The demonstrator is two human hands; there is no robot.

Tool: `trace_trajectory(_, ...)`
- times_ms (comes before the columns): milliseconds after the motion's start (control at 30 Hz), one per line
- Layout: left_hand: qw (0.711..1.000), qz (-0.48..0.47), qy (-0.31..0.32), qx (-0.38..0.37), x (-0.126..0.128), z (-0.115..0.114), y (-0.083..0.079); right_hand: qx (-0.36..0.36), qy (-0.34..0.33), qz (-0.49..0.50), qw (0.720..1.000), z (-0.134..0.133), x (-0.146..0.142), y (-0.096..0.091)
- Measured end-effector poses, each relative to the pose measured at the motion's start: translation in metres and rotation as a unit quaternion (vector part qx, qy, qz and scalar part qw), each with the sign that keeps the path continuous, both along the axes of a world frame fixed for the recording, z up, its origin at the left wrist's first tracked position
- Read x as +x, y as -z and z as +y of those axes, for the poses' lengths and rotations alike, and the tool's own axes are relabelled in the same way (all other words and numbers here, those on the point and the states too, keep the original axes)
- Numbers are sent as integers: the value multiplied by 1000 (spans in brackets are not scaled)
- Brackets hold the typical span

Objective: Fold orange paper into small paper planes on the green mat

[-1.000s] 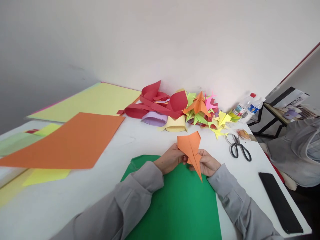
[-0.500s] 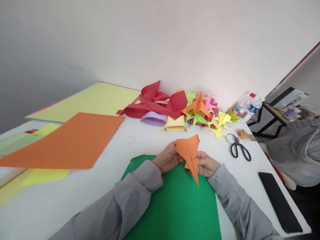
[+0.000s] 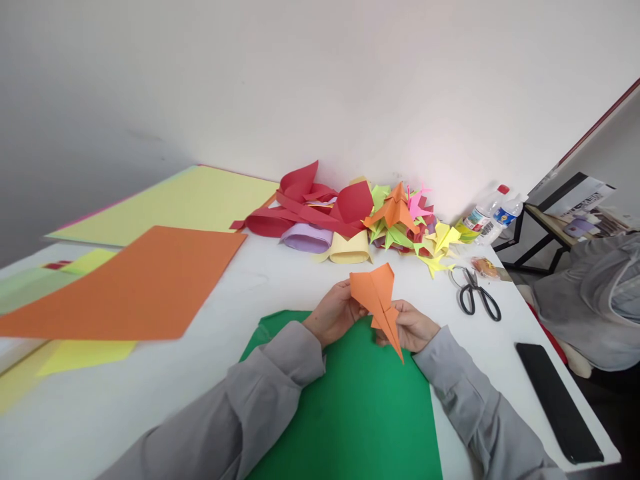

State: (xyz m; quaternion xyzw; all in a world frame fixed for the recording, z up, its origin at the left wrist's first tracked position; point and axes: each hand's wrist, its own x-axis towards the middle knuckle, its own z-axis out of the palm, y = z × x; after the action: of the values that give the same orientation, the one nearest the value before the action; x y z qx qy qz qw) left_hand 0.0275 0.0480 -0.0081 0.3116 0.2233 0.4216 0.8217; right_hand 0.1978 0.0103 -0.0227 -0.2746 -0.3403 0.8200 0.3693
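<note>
Folded orange paper piece (image 3: 376, 293), one: hanging over far part of green sheet (image 3: 350, 407), narrow tip pointing nearward. Left hand (image 3: 333, 315) pinching left side of broad end; right hand (image 3: 414, 327) pinching right side near tip. Handling, judged: weighing next to nothing, creasing easily, hardly slipping. Best hold: layered centre fold, lightly; thin edges risking crumpling.

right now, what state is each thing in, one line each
folded orange paper: creased, held by both hands
left grip: closed on the paper
right grip: closed on the paper
green sheet: spread under the forearms
large orange sheet: unfolded
purple paper: curled
scissors: lying down, handles apart
red-capped bottle: capped
</note>
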Motion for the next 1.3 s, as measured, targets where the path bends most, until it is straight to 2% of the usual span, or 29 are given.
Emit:
trace_trajectory(400, 998, -47, -32, -32, 1, 6, 4, 60, -27, 39, 997, -1, -2, -5)
trace_trajectory(600, 999, -42, 12, -8, 0, 0, -1, 55, 1, 25, 998, 1, -1, -3)
trace_trajectory(933, 999, -50, -4, -19, 0, 2, 2, 69, 52, -8, 996, 1, -2, -5)
trace_trajectory(1133, 999, -41, -12, -28, 0, 2, 2, 79, 53, -6, 995, 0, -4, -6)
trace_trajectory(1200, 998, -45, -17, -47, -1, 2, 1, 78, 76, 5, 994, 0, -1, -7)
trace_trajectory(1300, 996, -38, -22, -80, -3, 3, -1, 69, 147, 34, 986, 1, 10, -12)
